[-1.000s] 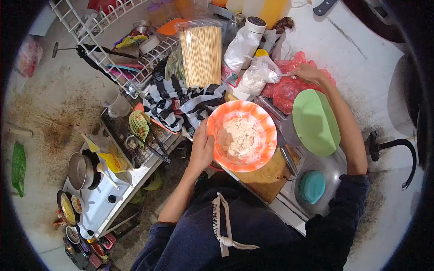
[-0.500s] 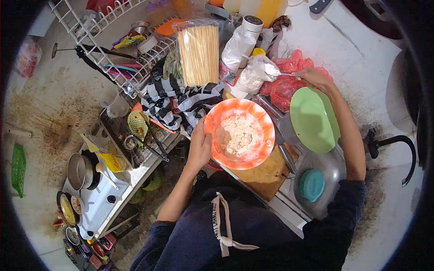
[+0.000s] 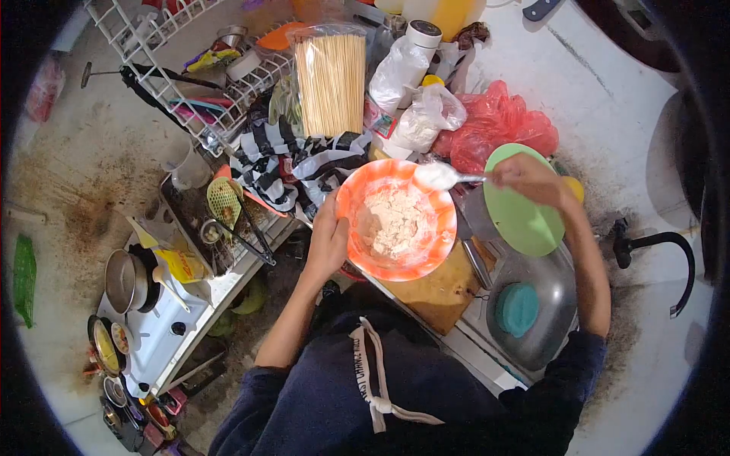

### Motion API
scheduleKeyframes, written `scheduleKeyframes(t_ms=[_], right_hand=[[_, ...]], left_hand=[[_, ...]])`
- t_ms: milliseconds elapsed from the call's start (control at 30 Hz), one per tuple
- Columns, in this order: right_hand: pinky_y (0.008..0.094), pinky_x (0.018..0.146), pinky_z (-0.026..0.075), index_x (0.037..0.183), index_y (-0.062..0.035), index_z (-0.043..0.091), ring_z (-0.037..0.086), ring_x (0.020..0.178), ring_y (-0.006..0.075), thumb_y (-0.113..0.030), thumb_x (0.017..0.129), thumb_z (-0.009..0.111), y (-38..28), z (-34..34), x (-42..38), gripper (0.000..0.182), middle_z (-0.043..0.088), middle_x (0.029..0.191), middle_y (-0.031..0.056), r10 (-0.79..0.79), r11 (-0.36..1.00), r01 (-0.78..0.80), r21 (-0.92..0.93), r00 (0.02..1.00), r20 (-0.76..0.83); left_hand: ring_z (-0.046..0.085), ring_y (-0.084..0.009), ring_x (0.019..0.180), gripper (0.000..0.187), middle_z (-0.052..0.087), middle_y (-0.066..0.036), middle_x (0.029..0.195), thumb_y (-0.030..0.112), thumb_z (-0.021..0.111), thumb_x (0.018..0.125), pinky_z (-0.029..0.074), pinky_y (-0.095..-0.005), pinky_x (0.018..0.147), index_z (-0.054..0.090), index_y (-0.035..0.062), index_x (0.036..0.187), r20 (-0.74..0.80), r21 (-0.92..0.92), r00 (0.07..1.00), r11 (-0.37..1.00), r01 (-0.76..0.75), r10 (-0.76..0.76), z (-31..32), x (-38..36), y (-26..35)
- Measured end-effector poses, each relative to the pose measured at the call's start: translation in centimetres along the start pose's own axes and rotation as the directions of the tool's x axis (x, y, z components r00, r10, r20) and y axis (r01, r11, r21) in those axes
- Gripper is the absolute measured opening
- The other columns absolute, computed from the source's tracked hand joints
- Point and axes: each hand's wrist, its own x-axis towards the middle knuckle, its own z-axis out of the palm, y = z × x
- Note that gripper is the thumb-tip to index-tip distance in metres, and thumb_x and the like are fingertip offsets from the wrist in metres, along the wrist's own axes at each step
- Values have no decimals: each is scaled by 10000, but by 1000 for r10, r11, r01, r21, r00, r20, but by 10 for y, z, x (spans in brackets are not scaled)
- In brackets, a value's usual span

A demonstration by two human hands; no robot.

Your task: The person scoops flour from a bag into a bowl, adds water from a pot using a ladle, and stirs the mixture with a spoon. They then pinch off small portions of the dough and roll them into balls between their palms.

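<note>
My left hand (image 3: 328, 239) grips the left rim of an orange-and-white fluted bowl (image 3: 439, 254). Inside the bowl lies a pale, crumbly floury mixture (image 3: 395, 220). My right hand (image 3: 528, 180) is closed on the handle of a spoon (image 3: 465, 178). White powder (image 3: 436, 175) is heaped on the spoon, which hangs over the bowl's upper right rim. Beyond the bowl stands an open clear plastic bag of white powder (image 3: 418, 128). Under my right hand is a green oval plate (image 3: 525, 220), partly covered by the hand.
A knife (image 3: 477, 264) lies on a wooden cutting board (image 3: 426, 302) below the bowl. The sink (image 3: 551, 304) holds a teal container (image 3: 517, 310). Bundled skewers (image 3: 330, 87) and a red plastic bag (image 3: 498, 125) are behind. A stove (image 3: 163, 334) stands at left.
My right hand has drawn the spoon out of the powder bag and brought it, loaded, toward me to the bowl's rim. My left hand still holds the bowl.
</note>
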Motion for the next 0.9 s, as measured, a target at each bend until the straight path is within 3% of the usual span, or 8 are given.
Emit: scheduleKeyframes(t_ms=[100,167,200,267,467,700,800,900], right_hand=[[332,565,419,722,-56,588,554,580,196,-181,769,513,-43,42,-10,154,564,599,68,-201,931,147,-334,971,-132],[400,550,426,714,-39,570,565,595,290,-172,757,548,-74,62,-16,141,574,633,108,0,883,-83,-461,984,-176],[400,550,426,714,-39,570,565,595,290,-172,757,548,-77,72,-18,141,574,633,108,2,884,-84,-461,985,-175],[400,508,410,673,-63,523,546,525,256,-143,774,526,-75,87,-18,128,520,545,81,-303,746,110,-657,934,-188],[347,471,373,747,-71,516,515,485,214,-115,688,531,-57,90,-18,75,470,518,40,-466,606,151,-781,863,-194],[338,454,352,859,-83,561,529,516,204,-126,666,537,-57,86,-13,199,524,573,49,-460,577,71,-814,852,-251],[349,457,388,852,-67,552,558,539,228,-137,712,508,-53,89,-4,163,541,578,84,-362,499,52,-865,919,-154],[377,480,423,822,-72,540,580,552,235,-120,722,508,-62,101,12,115,555,588,83,-60,646,7,-764,997,-41]], left_hand=[[429,-351,1071,434,467,-238,1097,35,354,746,298,-378,934,362,-56,1170,1,-11,1000,1000,20,-20,1,-1,-6],[430,-351,1071,433,466,-239,1096,36,355,746,299,-379,933,363,-57,1168,-2,-25,1000,1000,19,-20,1,-1,-8],[431,-352,1070,433,465,-240,1099,38,357,747,301,-378,933,362,-57,1169,3,-32,1000,999,21,-21,1,-1,-7],[431,-352,1070,433,463,-241,1102,40,359,748,302,-377,932,362,-57,1170,9,-39,1000,999,24,-23,0,0,-4],[429,-352,1075,436,456,-244,1111,44,365,750,304,-368,936,358,-65,1171,22,-34,1000,999,22,-21,0,1,-6],[417,-338,1101,437,449,-239,1138,36,360,759,287,-355,955,347,-74,1182,11,1,1000,1000,12,-12,0,0,-3],[412,-318,1116,435,447,-230,1149,22,347,768,283,-343,960,339,-73,1192,17,-48,999,998,29,-28,2,-1,-3],[410,-301,1125,440,444,-224,1158,8,338,770,283,-333,960,327,-73,1203,12,-74,999,997,30,-29,2,-1,2]])
